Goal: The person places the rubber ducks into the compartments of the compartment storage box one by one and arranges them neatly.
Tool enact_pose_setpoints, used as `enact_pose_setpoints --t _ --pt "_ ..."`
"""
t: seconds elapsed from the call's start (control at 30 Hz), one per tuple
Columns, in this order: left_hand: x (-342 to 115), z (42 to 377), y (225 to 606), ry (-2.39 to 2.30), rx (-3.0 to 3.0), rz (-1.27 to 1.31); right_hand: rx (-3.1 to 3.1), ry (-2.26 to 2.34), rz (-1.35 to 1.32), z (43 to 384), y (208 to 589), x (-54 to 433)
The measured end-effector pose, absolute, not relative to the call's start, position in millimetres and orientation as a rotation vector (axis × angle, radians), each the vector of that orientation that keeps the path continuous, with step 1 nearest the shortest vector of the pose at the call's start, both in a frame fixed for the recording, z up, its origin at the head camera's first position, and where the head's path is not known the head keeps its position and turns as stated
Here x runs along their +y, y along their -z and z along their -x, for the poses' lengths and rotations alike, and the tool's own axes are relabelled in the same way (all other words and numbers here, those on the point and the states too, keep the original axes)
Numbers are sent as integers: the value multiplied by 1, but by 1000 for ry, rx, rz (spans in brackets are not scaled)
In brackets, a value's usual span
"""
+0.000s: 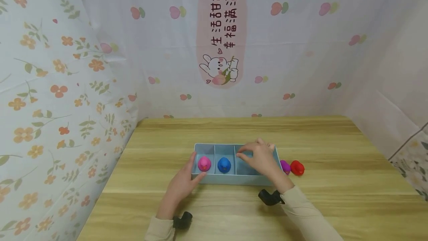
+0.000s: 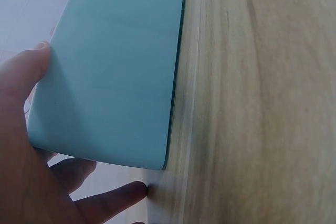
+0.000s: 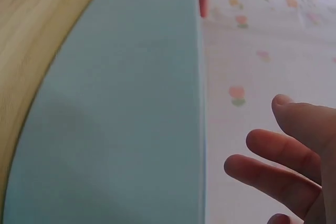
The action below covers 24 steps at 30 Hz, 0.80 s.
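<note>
A light blue divided box [image 1: 227, 180] lies lengthwise on the table. In its leftmost compartment sits a pink rubber duck [image 1: 204, 163], and the compartment beside it holds a blue rubber duck [image 1: 224, 164]. My left hand [image 1: 182, 183] holds the box's near left corner, thumb at the front rim and fingers along the left end. Above the right part of the box is my right hand [image 1: 260, 157], thumb and fingers apart with nothing between them in the right wrist view. That hand hides part of the box's inside.
Just right of the box, a purple rubber duck [image 1: 285, 167] and a red rubber duck [image 1: 297, 167] lie on the wooden table [image 1: 334, 181]. Patterned cloth [image 1: 160, 47] hangs behind the table and along its sides. Both wrists carry black camera mounts.
</note>
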State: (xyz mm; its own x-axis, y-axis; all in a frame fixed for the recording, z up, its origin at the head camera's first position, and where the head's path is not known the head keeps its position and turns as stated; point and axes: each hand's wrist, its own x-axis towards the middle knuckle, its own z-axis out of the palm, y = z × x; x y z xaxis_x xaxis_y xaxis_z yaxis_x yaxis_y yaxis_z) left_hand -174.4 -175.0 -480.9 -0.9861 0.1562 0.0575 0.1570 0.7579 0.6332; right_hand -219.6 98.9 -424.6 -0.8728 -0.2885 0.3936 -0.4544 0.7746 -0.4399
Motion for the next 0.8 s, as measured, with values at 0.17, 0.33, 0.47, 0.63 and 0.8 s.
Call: enact_pose_setpoints --t 0.17,0.33,0.47,0.63,0.8 --pt "-176 175 481 1062 -2955 253 -2679 -774 -512 218 421 118" --pt "-176 174 479 1072 -2962 246 -2698 -788 -473 217 423 134" --pt "-175 174 478 1079 -2969 244 -2700 -803 -420 214 425 149" --pt "-176 175 482 1068 -2975 250 -2681 -826 -372 210 428 166" --pt "-177 177 483 1073 -2967 258 -2660 -852 -329 207 433 185"
